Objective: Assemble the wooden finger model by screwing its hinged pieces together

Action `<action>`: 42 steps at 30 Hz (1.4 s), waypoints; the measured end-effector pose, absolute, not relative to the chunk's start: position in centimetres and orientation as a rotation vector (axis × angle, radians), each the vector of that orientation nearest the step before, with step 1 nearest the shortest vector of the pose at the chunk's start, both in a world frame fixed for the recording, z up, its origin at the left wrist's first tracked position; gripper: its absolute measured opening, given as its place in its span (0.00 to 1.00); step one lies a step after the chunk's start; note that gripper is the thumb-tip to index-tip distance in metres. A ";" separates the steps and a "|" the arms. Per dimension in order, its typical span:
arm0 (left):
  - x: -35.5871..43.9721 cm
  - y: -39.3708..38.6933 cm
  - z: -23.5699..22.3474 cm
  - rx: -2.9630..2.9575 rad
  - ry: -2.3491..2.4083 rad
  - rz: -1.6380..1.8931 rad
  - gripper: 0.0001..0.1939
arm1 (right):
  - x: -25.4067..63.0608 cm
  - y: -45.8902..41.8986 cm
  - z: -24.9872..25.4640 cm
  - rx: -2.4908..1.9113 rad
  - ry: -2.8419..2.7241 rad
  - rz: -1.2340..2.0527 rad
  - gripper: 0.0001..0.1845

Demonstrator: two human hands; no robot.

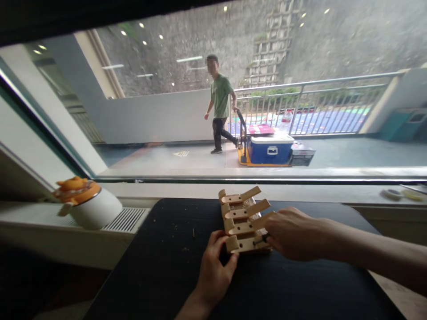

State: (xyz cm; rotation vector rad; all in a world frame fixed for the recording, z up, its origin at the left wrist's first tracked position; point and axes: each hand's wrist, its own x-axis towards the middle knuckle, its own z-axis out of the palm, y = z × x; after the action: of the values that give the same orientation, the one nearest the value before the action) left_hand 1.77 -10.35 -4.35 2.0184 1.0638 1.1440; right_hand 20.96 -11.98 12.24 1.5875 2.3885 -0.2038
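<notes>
A wooden assembly of several stacked notched bars (243, 218) lies on a black table (156, 271) in front of me. My left hand (215, 266) grips its near left corner with thumb and fingers pinched on the lowest bar. My right hand (293, 233) is closed on a small dark-tipped tool (260, 241), seemingly a screwdriver, pressed against the lowest bar's right side.
A white pot with an orange cat-shaped lid (87, 202) sits on the sill by a vent grille (125, 218). Tape rolls (400, 194) lie at the far right. Outside the window a person (220, 104) pulls a cart with a blue cooler (271, 149).
</notes>
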 end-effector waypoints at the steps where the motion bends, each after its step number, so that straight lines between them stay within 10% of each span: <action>1: 1.8 -10.3 -4.3 2.015 1.061 1.145 0.12 | 20.8 -12.0 12.4 1.597 2.365 -0.207 0.08; 14: 1.7 -10.4 -4.2 2.006 1.060 1.157 0.13 | 19.9 -13.0 9.3 0.864 2.596 0.624 0.08; 27: 1.8 -10.4 -4.1 2.016 1.064 1.172 0.13 | 20.3 -11.0 11.6 1.758 2.275 -0.011 0.15; 42: 1.7 -10.4 -4.2 2.000 1.046 1.197 0.13 | 20.4 -12.1 11.2 1.014 2.629 0.431 0.08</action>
State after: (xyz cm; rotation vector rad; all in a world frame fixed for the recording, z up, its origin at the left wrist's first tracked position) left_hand 1.69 -10.38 -4.18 2.0005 1.0459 1.1973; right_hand 20.44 -12.14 11.20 1.0144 2.6294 0.4312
